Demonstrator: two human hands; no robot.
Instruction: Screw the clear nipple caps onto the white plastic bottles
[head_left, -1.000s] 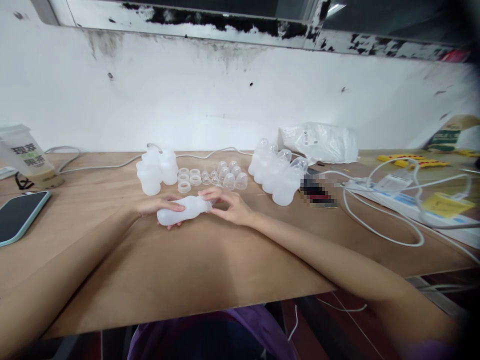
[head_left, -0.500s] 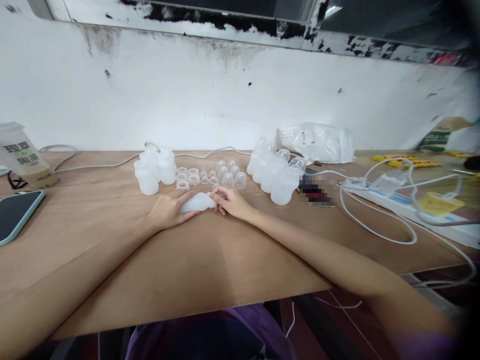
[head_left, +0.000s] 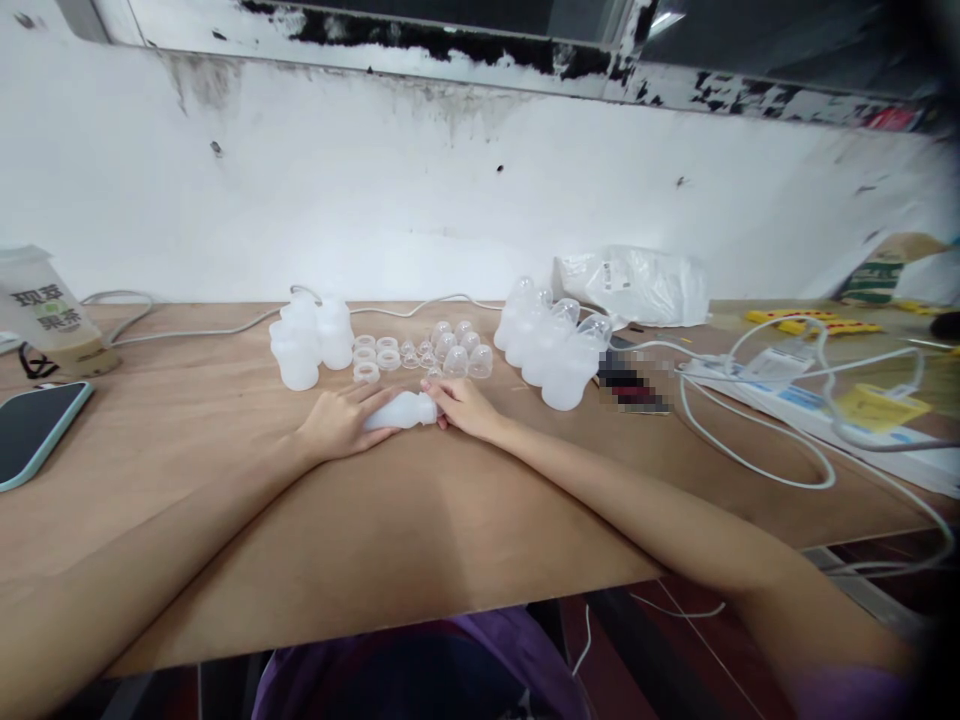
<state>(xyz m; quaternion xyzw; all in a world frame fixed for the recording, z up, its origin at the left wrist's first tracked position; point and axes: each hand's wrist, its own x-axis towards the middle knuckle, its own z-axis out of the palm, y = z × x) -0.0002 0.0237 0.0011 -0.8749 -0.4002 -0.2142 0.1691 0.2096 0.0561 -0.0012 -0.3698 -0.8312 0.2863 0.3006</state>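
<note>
A white plastic bottle [head_left: 405, 409] lies on its side on the wooden table [head_left: 420, 520], neck pointing right. My left hand [head_left: 339, 420] is wrapped round its body. My right hand [head_left: 466, 405] has its fingers pinched at the bottle's neck end; what they hold there is too small to make out. Just beyond my hands lie several white rings [head_left: 369, 360] and several clear domed caps [head_left: 457, 355].
A group of open white bottles [head_left: 307, 340] stands at back left, capped bottles [head_left: 551, 345] at back right. A drink cup [head_left: 46, 312] and a phone [head_left: 34, 425] sit at far left. White cables [head_left: 757, 430], a power strip [head_left: 810, 400] and a plastic bag [head_left: 637, 285] lie right.
Both hands and the bottle shifted slightly away from me on the table. My left hand now covers more of the bottle's body, and the right hand closed in at the neck.
</note>
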